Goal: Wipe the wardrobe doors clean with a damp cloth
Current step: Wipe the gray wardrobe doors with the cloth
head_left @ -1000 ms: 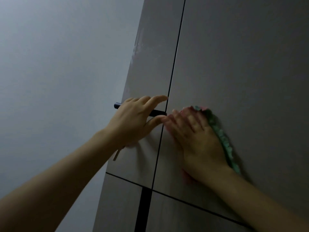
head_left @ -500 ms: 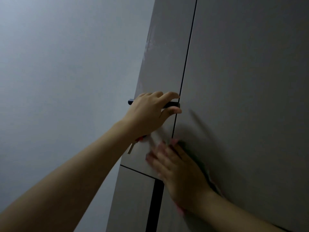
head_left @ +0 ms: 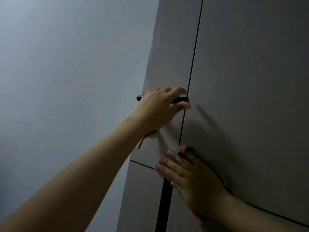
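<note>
Currently: my left hand point(head_left: 158, 108) curled around the dark handle point(head_left: 179, 99); my right hand point(head_left: 192, 181), fingers spread flat, pressing the cloth point(head_left: 176, 150) against the wardrobe door point(head_left: 250, 81).

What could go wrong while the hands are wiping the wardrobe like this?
1. The right hand presses the cloth flat with straight fingers, and only a small bit of cloth shows, so it might slip out and fall.
2. The fingers sweep across the dark gap between the lower doors and could get caught if a door moves.
3. The left hand grips the dark handle; pulling it might swing that door open.
</note>
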`<state>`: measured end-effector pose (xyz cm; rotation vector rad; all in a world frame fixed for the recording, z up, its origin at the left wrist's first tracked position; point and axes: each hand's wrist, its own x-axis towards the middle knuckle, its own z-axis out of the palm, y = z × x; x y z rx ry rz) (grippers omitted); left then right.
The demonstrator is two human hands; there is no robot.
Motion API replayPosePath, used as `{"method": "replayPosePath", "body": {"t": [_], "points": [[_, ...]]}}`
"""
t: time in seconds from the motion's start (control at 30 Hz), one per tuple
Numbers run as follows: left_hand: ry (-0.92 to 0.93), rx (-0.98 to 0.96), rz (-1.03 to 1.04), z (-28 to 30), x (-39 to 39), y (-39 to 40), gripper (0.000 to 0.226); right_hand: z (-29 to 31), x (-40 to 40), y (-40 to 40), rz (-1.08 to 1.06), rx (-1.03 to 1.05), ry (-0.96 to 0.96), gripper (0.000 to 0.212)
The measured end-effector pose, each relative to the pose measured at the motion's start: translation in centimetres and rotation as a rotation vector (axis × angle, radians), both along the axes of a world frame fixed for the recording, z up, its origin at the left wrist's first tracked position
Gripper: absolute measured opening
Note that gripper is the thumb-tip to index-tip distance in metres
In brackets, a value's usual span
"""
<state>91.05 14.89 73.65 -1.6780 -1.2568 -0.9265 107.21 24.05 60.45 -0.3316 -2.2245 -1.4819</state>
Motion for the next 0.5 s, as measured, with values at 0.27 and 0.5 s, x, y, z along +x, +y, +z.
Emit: {"method": "replayPosePath", "body": {"t": [0.27, 0.5], "points": [[0.012, 0.025, 0.005, -0.1, -0.3, 0.3, 0.063, 3.5, 0.4, -0.5, -0.025, 0.019, 0.272, 0.054], [0.014, 0.031, 0.026, -0.3, 0.0, 0.4, 0.072, 13.7, 7.5, -0.3, -0.13, 0.123, 0.505, 0.054]]}}
